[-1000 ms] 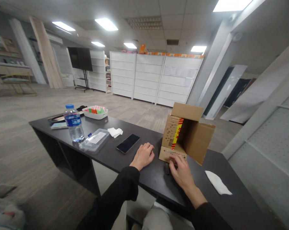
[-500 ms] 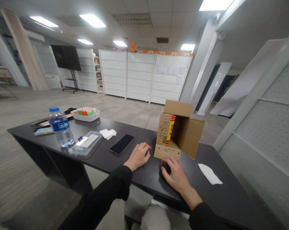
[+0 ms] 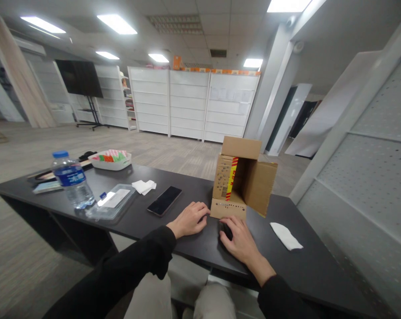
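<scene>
Dark desk point(image 3: 187, 241): right hand point(image 3: 240, 239) curls over a half-hidden black object point(image 3: 224, 229) by the cardboard box point(image 3: 242, 181); left hand point(image 3: 190, 219) rests loosely curled, empty.

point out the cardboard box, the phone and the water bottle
cardboard box point(image 3: 258, 186), head view, on its brown side flap
phone point(image 3: 164, 200), head view, middle of its dark screen
water bottle point(image 3: 72, 177), head view, on the blue label

Nothing is reading clearly: white characters are showing on the blue label of the clear plastic water bottle point(image 3: 72, 180), and a barcode on the brown cardboard box point(image 3: 242, 179), both illegible.
</scene>
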Tool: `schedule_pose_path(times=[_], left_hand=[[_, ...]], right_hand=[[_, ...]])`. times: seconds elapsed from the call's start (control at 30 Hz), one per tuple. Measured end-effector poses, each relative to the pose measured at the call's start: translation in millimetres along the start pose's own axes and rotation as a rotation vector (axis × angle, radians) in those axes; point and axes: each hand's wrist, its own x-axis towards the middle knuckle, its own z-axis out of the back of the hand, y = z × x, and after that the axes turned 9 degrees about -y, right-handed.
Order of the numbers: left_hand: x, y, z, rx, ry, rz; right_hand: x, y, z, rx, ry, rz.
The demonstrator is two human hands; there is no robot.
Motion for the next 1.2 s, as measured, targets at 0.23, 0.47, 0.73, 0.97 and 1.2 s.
schedule_pose_path(times=[0.23,0.47,0.73,0.97,1.2], left_hand=[[-4,-25,28.6,-0.019,0.054,-0.224],[-21,-67,51.6,-0.098,0.108,-0.523],[-10,-41,51.4,-0.009,0.1,-0.463],[11,33,46.9,0.16,0.076,-0.17],[20,78,40.3,0.279,0.081,-0.07]], right_hand=[[1,1,0,-0.014,0.03,0.012],[1,1,0,-0.037,0.015,0.032],[1,1,0,-0.032,0.047,0.021],[1,0,-2,-0.063,0.056,0.013],[1,-1,-3,-0.09,0.045,0.024]])
